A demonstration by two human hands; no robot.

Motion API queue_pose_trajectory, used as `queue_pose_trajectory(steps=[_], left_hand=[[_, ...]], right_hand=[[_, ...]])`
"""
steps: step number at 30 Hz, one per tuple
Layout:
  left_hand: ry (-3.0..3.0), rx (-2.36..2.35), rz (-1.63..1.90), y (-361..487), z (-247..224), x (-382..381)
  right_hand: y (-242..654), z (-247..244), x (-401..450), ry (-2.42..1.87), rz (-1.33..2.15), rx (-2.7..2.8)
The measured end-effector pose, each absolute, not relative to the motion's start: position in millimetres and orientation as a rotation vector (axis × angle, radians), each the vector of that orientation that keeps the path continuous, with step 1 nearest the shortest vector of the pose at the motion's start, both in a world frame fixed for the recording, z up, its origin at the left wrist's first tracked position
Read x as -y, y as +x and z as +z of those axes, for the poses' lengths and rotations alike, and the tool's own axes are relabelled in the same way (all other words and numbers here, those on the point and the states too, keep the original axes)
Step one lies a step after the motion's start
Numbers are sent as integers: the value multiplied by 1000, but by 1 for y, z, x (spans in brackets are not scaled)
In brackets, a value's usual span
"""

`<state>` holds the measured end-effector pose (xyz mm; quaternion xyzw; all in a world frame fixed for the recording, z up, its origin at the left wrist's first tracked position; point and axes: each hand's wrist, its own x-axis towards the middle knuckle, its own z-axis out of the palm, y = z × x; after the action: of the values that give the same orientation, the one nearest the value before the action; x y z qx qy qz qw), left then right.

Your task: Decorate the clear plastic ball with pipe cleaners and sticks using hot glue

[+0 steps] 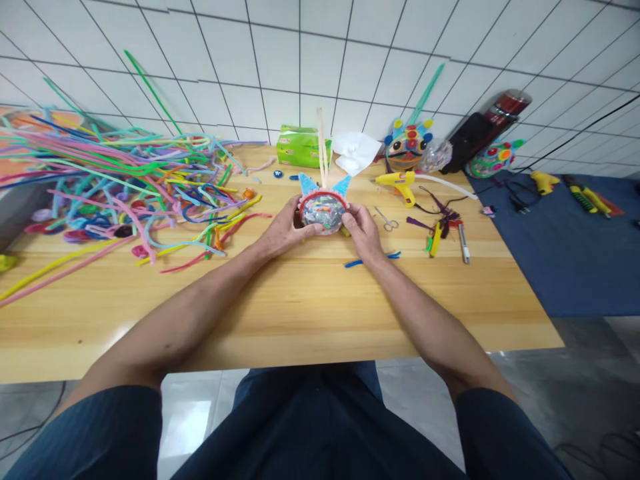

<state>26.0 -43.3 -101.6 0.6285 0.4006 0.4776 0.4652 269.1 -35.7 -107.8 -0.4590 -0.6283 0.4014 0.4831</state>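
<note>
Between my two hands, over the middle of the wooden table, is a round clear plastic ornament (324,212) with colourful bits showing through it. A red and pink fuzzy trim runs along its upper edge, with two blue pointed ears on top and pale pipe cleaner stems rising behind. My left hand (291,230) grips its left side, thumb across the lower front. On the right side my right hand (362,228) holds it, thumb on the front. Close to my right wrist lies a short blue pipe cleaner (354,264). Small scissors (388,221) are just right of that hand.
A big heap of pipe cleaners (115,173) covers the table's left. Behind are a green tissue pack (298,147) and white tissue (356,150). To the right are a yellow glue gun (400,183), a decorated lion-like head (407,148), a cutter (464,243) and a dark blue cloth (565,253).
</note>
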Motion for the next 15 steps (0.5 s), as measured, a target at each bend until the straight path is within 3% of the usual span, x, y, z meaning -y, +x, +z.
queue_pose_trajectory(steps=[11,15], left_hand=[[1569,-1005,1224,21,-111,36],[1584,-971,1276,17,-115,32]], right_hand=[[317,-78,1,-1188,876,1310],[351,-39,11,-1227,965,1734]])
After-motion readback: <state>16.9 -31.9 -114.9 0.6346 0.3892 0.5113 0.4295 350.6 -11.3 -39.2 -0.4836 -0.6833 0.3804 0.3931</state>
